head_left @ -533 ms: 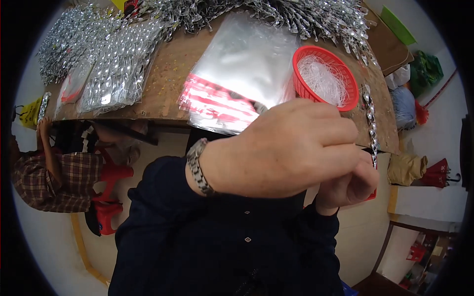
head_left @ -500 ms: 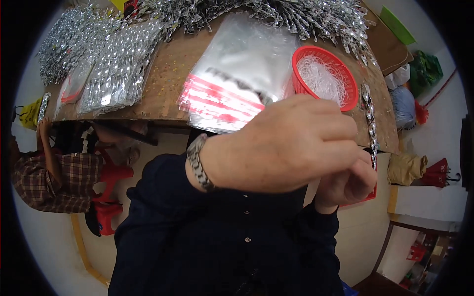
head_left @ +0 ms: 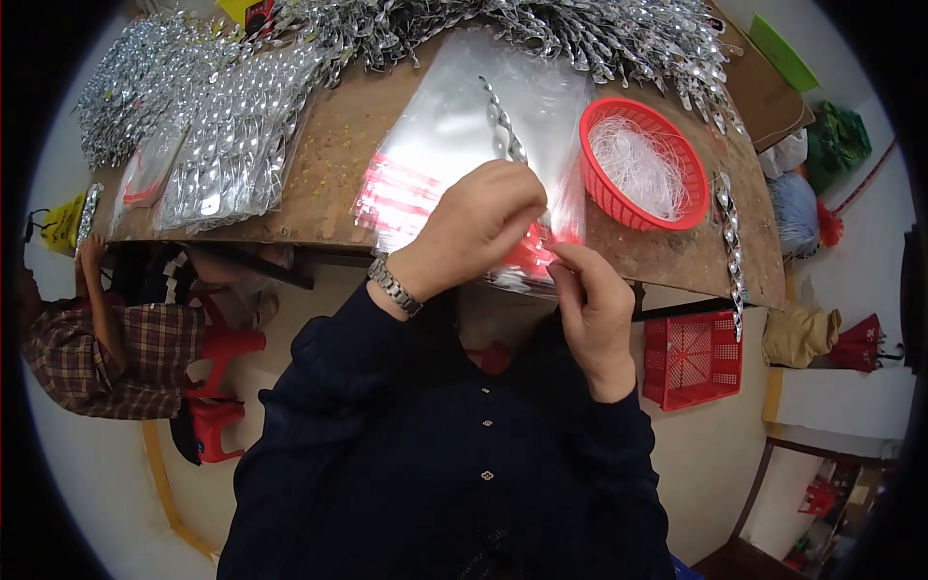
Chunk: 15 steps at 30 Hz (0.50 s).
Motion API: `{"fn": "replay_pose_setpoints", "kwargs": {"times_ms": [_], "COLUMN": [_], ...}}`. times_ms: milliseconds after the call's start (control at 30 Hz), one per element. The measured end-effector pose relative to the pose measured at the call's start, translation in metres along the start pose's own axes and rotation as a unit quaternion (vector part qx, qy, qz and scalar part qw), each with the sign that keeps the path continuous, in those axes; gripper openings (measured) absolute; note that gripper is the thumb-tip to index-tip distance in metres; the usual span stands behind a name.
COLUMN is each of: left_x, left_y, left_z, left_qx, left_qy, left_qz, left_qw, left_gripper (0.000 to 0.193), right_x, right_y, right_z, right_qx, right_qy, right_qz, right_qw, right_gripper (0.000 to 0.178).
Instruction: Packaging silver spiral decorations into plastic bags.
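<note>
A twisted silver foil strip [head_left: 499, 120] lies over the clear plastic bags, and its near end meets the fingers of my left hand [head_left: 474, 224], which are closed on it. The stack of clear plastic bags [head_left: 445, 116] has red printing along its near end, at the table's front edge. To the right, my right hand [head_left: 594, 307] pinches the red-printed edge of the top bag between thumb and forefinger. What the hidden fingertips of my left hand touch underneath cannot be made out.
A red basket [head_left: 638, 215] of clear threads stands right of the bags. Another twisted strip [head_left: 732, 251] hangs over the table's edge, above a red crate [head_left: 667, 372]. Silver strips [head_left: 619, 39] are heaped at the back; bagged ones [head_left: 232, 145] lie left. A person [head_left: 106, 348] sits at left.
Both hands have come down and left from in front of the basket to the bags' near end. The silver strip now shows over the bags, and my right hand has taken hold of a bag's edge.
</note>
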<state>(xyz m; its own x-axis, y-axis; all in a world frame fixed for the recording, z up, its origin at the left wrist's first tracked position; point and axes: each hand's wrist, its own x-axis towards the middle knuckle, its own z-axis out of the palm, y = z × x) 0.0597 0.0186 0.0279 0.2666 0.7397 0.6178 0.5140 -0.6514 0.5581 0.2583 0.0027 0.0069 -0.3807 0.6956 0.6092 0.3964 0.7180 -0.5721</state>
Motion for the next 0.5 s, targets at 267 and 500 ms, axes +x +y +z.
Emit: {"fn": "replay_pose_setpoints", "kwargs": {"times_ms": [267,500], "left_x": [-0.006,-0.010], "left_y": [-0.024,-0.035], "left_z": [-0.001,-0.006], "left_qx": [-0.302,-0.390], "left_qy": [0.121,0.178], "left_qz": [-0.271,-0.325], "left_qw": [0.906,0.843], "left_gripper": [0.012,0.012], "right_x": [-0.003,-0.006], "right_y": [-0.004,0.006], "right_z": [-0.029,-0.048], "right_qx": [0.262,0.416], "right_qy": [-0.160,-0.253], "right_qz": [0.306,0.356], "right_qw": [0.901,0.798], "right_gripper": [0.016,0.014]}}
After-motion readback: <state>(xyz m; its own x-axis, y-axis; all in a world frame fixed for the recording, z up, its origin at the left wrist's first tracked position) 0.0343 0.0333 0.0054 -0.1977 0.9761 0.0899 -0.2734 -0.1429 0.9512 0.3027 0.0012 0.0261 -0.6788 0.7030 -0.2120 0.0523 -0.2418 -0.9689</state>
